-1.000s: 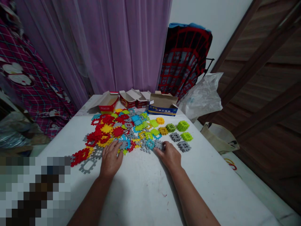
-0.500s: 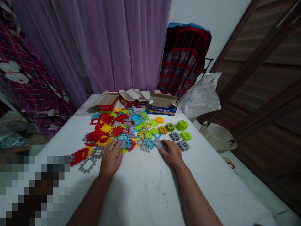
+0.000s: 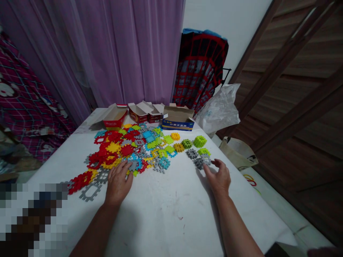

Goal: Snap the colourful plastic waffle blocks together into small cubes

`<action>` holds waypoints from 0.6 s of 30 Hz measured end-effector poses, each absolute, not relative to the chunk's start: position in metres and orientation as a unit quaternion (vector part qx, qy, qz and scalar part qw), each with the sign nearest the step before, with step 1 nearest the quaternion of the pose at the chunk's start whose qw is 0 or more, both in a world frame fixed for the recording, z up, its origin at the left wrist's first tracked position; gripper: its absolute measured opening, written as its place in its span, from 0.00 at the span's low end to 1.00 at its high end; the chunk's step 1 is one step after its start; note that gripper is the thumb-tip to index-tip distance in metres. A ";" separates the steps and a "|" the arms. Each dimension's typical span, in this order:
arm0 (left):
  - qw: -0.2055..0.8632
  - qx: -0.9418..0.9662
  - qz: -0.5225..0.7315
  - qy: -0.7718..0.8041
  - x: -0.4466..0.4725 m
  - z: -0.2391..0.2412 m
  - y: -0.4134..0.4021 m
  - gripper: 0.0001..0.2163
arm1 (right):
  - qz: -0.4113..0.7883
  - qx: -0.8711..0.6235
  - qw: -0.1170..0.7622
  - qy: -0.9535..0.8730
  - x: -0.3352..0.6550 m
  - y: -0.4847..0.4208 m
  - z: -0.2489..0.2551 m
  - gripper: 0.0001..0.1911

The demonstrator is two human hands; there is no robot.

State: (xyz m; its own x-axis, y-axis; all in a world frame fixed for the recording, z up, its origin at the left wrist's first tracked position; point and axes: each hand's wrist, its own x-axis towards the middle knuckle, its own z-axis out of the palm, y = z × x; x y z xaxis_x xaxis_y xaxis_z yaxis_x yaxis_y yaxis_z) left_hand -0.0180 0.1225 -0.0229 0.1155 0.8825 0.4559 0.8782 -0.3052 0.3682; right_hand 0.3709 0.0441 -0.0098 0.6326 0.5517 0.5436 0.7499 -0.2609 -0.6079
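On the white table lies a heap of toothed plastic building pieces (image 3: 126, 150) in red, yellow, blue, green and grey. My left hand (image 3: 118, 182) rests flat on the near edge of the heap, fingers stretched over a grey piece (image 3: 133, 165). To the right, my right hand (image 3: 219, 177) has its thumb and forefinger at a light grey piece (image 3: 206, 158), curled about its edge. That piece is above or against a dark grey piece (image 3: 198, 164); whether they touch is unclear. Behind them are another grey block (image 3: 192, 154) and a bright green one (image 3: 204, 151).
Open cardboard boxes, one red (image 3: 115, 123) and one blue (image 3: 178, 124), stand along the far side. A clear plastic bag (image 3: 221, 109) is at the back right corner. Grey frame pieces (image 3: 90, 191) lie front left. A cloth bag (image 3: 238, 153) stands beyond the right edge.
My right hand has moved right, away from the heap, with the light grey piece, to beside the grey blocks. My left hand stays on the heap. The view has shifted slightly.
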 end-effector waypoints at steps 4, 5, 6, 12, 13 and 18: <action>0.004 0.744 0.311 0.591 -0.019 -0.022 0.123 0.19 | -0.078 -0.799 0.435 -0.408 0.376 0.044 -0.014 0.33; 0.004 0.744 0.311 0.591 -0.019 -0.022 0.123 0.19 | -0.072 -0.800 0.434 -0.408 0.375 0.045 -0.015 0.33; 0.005 0.744 0.311 0.591 -0.019 -0.023 0.123 0.19 | -0.068 -0.801 0.434 -0.408 0.374 0.045 -0.015 0.33; 0.006 0.745 0.308 0.592 -0.019 -0.023 0.124 0.20 | -0.061 -0.806 0.424 -0.409 0.373 0.043 -0.016 0.33; 0.006 0.745 0.308 0.591 -0.020 -0.023 0.124 0.20 | -0.059 -0.807 0.420 -0.410 0.373 0.043 -0.016 0.33; 0.009 0.749 0.306 0.588 -0.020 -0.022 0.123 0.20 | -0.054 -0.811 0.410 -0.414 0.373 0.045 -0.017 0.34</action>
